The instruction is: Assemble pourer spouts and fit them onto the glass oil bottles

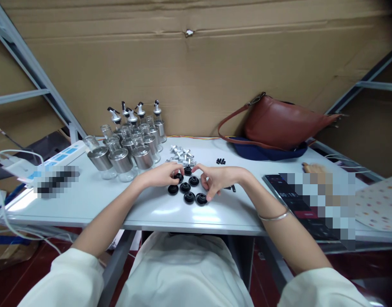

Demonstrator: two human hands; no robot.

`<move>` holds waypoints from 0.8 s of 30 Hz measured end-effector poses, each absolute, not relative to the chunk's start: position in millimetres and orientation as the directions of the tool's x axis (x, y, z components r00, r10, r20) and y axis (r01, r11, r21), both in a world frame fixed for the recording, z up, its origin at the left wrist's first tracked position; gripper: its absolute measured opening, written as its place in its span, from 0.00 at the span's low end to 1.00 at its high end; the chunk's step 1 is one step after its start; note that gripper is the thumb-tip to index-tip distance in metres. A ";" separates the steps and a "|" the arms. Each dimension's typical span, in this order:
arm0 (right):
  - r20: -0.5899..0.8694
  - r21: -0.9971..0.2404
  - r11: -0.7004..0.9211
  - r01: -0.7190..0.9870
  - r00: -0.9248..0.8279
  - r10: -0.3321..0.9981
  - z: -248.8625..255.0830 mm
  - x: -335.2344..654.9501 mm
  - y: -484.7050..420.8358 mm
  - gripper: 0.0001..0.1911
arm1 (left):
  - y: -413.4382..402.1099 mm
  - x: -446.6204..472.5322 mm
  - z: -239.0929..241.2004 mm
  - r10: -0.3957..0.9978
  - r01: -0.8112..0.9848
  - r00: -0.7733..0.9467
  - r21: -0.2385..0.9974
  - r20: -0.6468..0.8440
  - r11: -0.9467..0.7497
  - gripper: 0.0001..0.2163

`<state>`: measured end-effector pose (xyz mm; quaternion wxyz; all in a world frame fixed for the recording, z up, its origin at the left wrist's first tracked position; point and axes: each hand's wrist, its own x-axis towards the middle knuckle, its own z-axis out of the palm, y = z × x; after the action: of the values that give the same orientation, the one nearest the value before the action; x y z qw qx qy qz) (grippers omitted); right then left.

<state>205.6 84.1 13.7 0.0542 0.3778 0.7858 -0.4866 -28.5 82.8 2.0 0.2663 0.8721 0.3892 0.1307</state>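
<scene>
Nearest is the person's own pale shirt [183, 273], below the front edge of a glossy white table [100, 204]. Just beyond that edge sit seven black round pieces [189, 197], each a wide, shallow disc with a narrower raised, stepped centre, dark all over with a slight shine along the rims. They lie in a loose cluster on the tabletop, close together, between the two hands. The right hand [215, 178], a silver bangle [274, 215] on its forearm, is spread rather than clenched: its thumb reaches the right rim of the nearest piece, while its index finger stretches to the farthest one; whether that fingertip touches cannot be told. The left hand [162, 175] curls over the cluster's left side, fingertips at one disc; I cannot tell whether it grasps that disc or only touches it. A phone [279, 187], partly blurred out, lies to the right. Past the hands come a few small black bits [220, 161] and a heap of silvery spouts [181, 154]. To the left stand glass bottles [120, 160] with metal bands, some wearing pourers. Farther right, a brown bag [282, 121] rests before the cardboard wall [189, 76]
</scene>
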 end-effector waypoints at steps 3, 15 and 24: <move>-0.441 -0.744 0.224 0.629 -0.715 0.543 10.5 202.8 84.1 0.46 | 83.2 -28.5 1.0 0.741 0.654 0.670 0.499 -0.033 -0.569 0.09; -0.352 -0.718 0.320 0.618 -0.719 0.599 8.7 199.1 85.6 0.25 | 76.2 -25.7 -2.3 0.762 0.668 0.639 0.564 -0.101 -0.485 0.42; -0.388 -0.670 0.368 0.644 -0.727 0.567 11.2 194.4 84.2 0.23 | 72.8 -20.1 -1.4 0.716 0.671 0.673 0.559 -0.186 -0.487 0.56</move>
<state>194.4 84.2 11.2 0.0456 0.3667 0.8259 -0.4259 -20.1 72.8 -1.4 0.3075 0.8614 0.4026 0.0360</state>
